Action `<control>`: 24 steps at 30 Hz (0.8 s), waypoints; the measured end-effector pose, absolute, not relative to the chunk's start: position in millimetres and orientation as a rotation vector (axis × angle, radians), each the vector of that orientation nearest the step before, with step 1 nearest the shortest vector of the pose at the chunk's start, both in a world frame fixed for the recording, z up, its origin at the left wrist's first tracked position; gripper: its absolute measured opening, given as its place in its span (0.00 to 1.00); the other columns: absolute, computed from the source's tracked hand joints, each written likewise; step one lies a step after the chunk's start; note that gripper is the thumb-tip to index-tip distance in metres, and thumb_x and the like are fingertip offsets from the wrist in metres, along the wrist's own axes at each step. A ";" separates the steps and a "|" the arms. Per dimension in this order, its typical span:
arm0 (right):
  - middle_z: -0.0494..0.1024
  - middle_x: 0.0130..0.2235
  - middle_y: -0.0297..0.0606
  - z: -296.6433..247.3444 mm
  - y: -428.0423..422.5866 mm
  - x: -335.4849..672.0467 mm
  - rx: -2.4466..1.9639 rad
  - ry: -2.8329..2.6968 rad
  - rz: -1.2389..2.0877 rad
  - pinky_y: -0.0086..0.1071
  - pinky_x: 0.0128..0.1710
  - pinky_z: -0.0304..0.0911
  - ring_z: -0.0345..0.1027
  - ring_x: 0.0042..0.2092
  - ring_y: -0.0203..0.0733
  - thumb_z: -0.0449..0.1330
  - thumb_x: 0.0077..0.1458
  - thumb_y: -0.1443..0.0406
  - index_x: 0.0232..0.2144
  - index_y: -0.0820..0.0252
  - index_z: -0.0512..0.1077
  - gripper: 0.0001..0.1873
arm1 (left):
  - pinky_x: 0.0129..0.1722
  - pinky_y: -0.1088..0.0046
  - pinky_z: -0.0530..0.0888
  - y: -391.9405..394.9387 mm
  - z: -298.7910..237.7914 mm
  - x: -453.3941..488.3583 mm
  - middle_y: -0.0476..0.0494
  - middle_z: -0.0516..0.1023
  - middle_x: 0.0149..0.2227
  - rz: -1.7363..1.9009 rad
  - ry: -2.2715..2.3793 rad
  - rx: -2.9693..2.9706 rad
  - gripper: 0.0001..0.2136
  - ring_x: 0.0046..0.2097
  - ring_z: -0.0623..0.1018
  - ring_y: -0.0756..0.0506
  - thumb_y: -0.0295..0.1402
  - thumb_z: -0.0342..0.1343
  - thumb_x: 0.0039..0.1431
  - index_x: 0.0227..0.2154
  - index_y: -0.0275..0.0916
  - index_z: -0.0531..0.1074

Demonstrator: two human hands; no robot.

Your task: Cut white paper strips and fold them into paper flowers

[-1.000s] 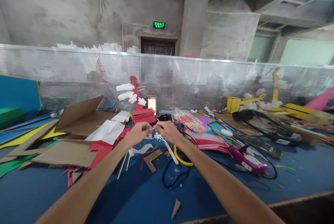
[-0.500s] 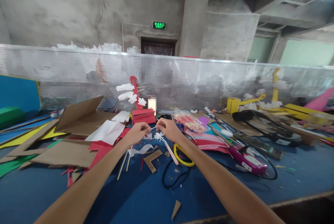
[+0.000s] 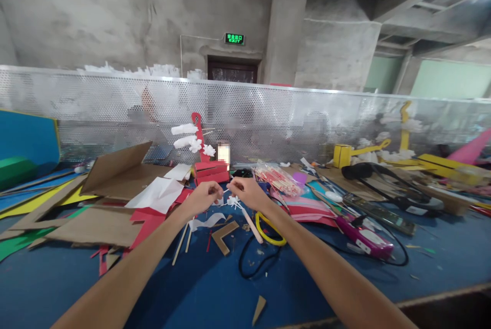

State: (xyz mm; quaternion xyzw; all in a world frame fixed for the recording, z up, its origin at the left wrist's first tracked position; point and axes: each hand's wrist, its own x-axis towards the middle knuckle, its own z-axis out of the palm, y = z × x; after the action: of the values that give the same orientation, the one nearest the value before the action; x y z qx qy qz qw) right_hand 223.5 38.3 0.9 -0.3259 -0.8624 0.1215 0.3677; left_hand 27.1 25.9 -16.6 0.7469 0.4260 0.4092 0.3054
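Over the middle of the blue table, my left hand (image 3: 206, 197) and my right hand (image 3: 247, 193) face each other with fingertips pinched and only a small gap between them. A thin white strip (image 3: 226, 192) spans that gap, held at its two ends; its exact kind is too small to make out. Just below my fingers lie small white cut paper pieces (image 3: 232, 200) and a tool with a pale handle (image 3: 253, 227). Behind my hands stands a red cardboard model (image 3: 211, 172) with a hooked upright and white fluffy pieces on it.
Cardboard sheets (image 3: 95, 224) and white paper (image 3: 155, 195) lie at the left. To the right are a bag of red-and-white sticks (image 3: 279, 178), a yellow ring (image 3: 271, 240), a purple device (image 3: 364, 237) and black headphones (image 3: 395, 191). A perforated metal screen (image 3: 291, 114) closes off the back.
My left fingertips have shifted slightly to the right and down. My right hand stays nearly in place, and the things on the table are unmoved.
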 end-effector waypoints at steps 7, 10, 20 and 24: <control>0.77 0.32 0.36 -1.8 36.6 218.5 -0.747 -2.277 0.282 0.27 0.36 0.59 0.70 0.34 0.37 0.59 0.55 0.64 0.31 0.60 0.72 0.04 | 0.27 0.75 0.69 17.4 -10.0 31.0 0.45 0.76 0.27 1.039 1.166 1.981 0.10 0.27 0.75 0.48 0.38 0.53 0.52 0.28 0.35 0.70; 0.77 0.32 0.35 -3.0 37.8 218.0 -0.769 -2.286 0.203 0.27 0.35 0.58 0.69 0.34 0.37 0.59 0.55 0.65 0.31 0.60 0.72 0.03 | 0.27 0.75 0.69 18.1 -10.9 31.6 0.45 0.76 0.27 1.044 1.157 1.996 0.10 0.27 0.76 0.48 0.38 0.53 0.52 0.28 0.35 0.70; 0.77 0.31 0.36 -5.3 46.1 219.1 -0.829 -2.335 0.091 0.27 0.36 0.56 0.68 0.34 0.37 0.56 0.58 0.62 0.30 0.60 0.75 0.10 | 0.28 0.75 0.70 26.1 -17.6 29.7 0.46 0.75 0.27 1.062 1.152 2.008 0.08 0.27 0.75 0.48 0.35 0.52 0.52 0.29 0.35 0.70; 0.78 0.34 0.37 -4.3 49.1 221.4 -0.772 -2.281 0.184 0.27 0.38 0.58 0.70 0.36 0.38 0.58 0.56 0.64 0.33 0.60 0.77 0.08 | 0.26 0.76 0.70 29.7 -21.1 27.9 0.46 0.75 0.26 1.065 1.156 1.988 0.08 0.26 0.75 0.49 0.35 0.52 0.52 0.29 0.35 0.70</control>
State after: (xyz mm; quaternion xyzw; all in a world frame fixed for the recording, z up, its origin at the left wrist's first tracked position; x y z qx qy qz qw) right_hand 221.4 49.1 -4.3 -0.2987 -0.8828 0.0713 0.3555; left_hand 27.9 29.7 -21.1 0.7485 0.4353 0.4010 0.2992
